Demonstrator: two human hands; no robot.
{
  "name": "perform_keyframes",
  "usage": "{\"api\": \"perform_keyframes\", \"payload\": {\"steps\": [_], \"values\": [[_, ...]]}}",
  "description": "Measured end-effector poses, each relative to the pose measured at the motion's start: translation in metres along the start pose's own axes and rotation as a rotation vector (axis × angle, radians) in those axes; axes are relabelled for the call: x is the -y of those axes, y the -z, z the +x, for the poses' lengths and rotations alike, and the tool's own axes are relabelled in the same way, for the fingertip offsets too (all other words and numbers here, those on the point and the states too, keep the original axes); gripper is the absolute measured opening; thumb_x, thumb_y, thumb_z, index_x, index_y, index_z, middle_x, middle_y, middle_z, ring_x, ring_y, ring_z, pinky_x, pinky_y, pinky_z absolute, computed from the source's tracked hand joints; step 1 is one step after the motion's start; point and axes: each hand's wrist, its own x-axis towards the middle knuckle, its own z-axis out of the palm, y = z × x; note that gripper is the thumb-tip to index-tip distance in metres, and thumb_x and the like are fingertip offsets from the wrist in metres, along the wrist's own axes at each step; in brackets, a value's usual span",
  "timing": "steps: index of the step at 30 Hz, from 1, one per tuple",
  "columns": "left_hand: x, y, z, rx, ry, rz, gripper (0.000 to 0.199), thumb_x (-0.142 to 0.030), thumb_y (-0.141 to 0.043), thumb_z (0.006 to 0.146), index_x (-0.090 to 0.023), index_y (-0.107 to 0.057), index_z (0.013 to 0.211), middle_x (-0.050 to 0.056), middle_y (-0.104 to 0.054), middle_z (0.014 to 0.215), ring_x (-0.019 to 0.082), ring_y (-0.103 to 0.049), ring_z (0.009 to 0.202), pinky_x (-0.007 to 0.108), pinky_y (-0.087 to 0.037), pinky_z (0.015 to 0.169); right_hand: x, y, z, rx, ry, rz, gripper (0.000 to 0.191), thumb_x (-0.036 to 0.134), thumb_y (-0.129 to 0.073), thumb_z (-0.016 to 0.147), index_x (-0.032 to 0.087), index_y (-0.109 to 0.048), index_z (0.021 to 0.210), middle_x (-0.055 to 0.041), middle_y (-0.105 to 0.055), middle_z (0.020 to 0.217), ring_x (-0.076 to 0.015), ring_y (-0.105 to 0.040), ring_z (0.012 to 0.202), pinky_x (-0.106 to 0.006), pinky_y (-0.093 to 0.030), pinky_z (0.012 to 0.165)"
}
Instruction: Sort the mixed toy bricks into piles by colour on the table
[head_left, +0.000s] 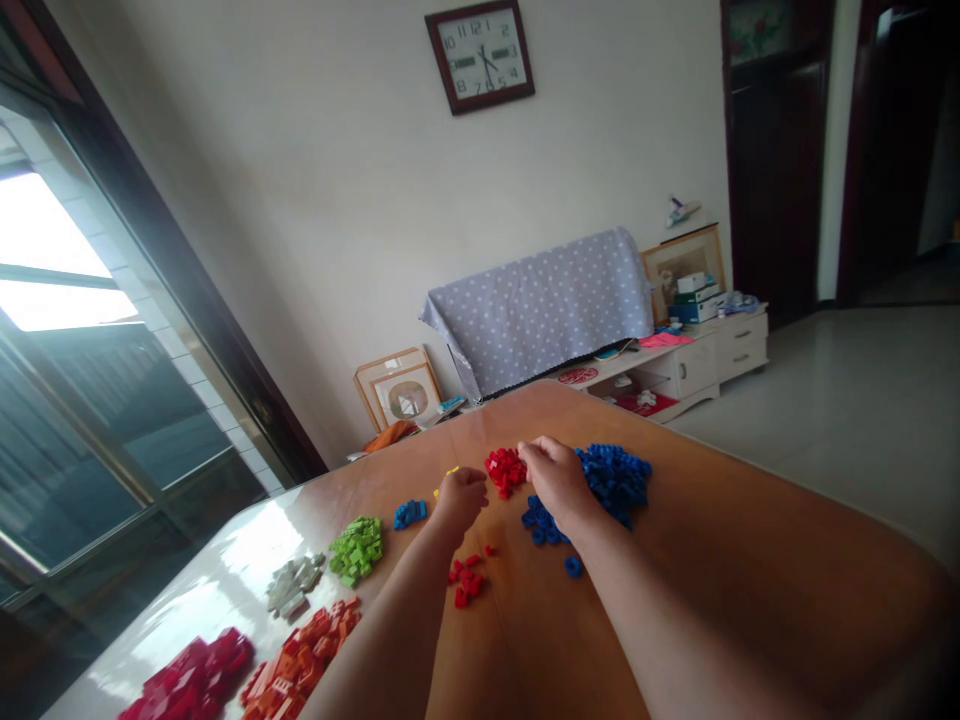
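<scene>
My left hand (pixel 463 500) hovers over the middle of the table with its fingers curled together; whatever it may hold is hidden. Just behind it a few yellow pieces (pixel 451 470) peek out. My right hand (pixel 556 478) is pinched closed beside a heap of small red pieces (pixel 504 472), its fingertips at the heap's right edge. Anything between those fingertips is too small to make out. A large heap of blue pieces (pixel 619 482), some of them ring-shaped, spreads behind and beside my right wrist. Nearer me, between my forearms, lie several loose red bricks (pixel 466 582).
Left along the wooden table (pixel 720 580) lie blue bricks (pixel 409 514), green bricks (pixel 357 550), grey pieces (pixel 295 584), orange bricks (pixel 304 655) and dark pink bricks (pixel 193 680). A single blue ring (pixel 573 567) sits near my right forearm. Beyond stands a white cabinet (pixel 694 368).
</scene>
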Motion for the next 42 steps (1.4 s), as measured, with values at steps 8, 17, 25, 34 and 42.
{"api": "perform_keyframes", "payload": {"steps": [8, 17, 25, 34, 42], "values": [[0.041, 0.062, -0.061, 0.146, 0.017, 0.060, 0.026, -0.008, -0.059, 0.068, -0.013, -0.071, 0.091, 0.005, -0.068, 0.086, 0.011, -0.059, 0.067, 0.020, -0.043, 0.059, 0.003, 0.000, -0.003, 0.043, -0.004, -0.036, 0.032, 0.048, -0.055, 0.082, 0.022, -0.055, 0.063, 0.0023, -0.055, 0.054, -0.0150, -0.049, 0.058, -0.025, -0.036, 0.056], [0.062, 0.067, -0.099, 0.177, -0.113, 0.230, 0.039, -0.007, -0.061, 0.066, -0.015, -0.070, 0.104, 0.005, -0.069, 0.093, 0.014, -0.057, 0.075, 0.021, -0.041, 0.063, 0.003, 0.000, -0.008, 0.057, -0.006, -0.042, 0.033, 0.049, -0.057, 0.081, 0.022, -0.055, 0.062, 0.0029, -0.053, 0.054, -0.0149, -0.047, 0.058, -0.026, -0.035, 0.056], [0.065, 0.063, -0.096, 0.118, -0.084, 0.237, 0.037, -0.008, -0.060, 0.066, -0.014, -0.067, 0.102, 0.001, -0.066, 0.079, 0.013, -0.056, 0.069, 0.020, -0.036, 0.058, 0.001, -0.001, -0.007, 0.067, -0.003, -0.042, 0.036, 0.051, -0.058, 0.080, 0.022, -0.052, 0.060, 0.0028, -0.051, 0.053, -0.0145, -0.045, 0.056, -0.026, -0.034, 0.053], [0.057, 0.057, -0.070, -0.012, -0.108, 0.174, 0.019, -0.027, -0.060, 0.077, -0.013, -0.069, 0.087, -0.001, -0.060, 0.069, 0.012, -0.050, 0.062, 0.022, -0.036, 0.057, 0.003, -0.001, -0.005, 0.039, -0.014, 0.000, 0.033, 0.049, -0.057, 0.081, 0.021, -0.057, 0.063, 0.0031, -0.054, 0.053, -0.0144, -0.047, 0.055, -0.026, -0.037, 0.057], [0.023, 0.009, -0.010, -0.032, -0.156, 0.206, 0.016, -0.030, -0.063, 0.079, -0.017, -0.071, 0.085, 0.000, -0.061, 0.071, 0.013, -0.052, 0.064, 0.021, -0.035, 0.057, 0.005, 0.000, 0.000, -0.006, -0.019, 0.002, 0.031, 0.047, -0.057, 0.081, 0.022, -0.057, 0.064, 0.0025, -0.055, 0.052, -0.0160, -0.050, 0.057, -0.026, -0.039, 0.058]]}}
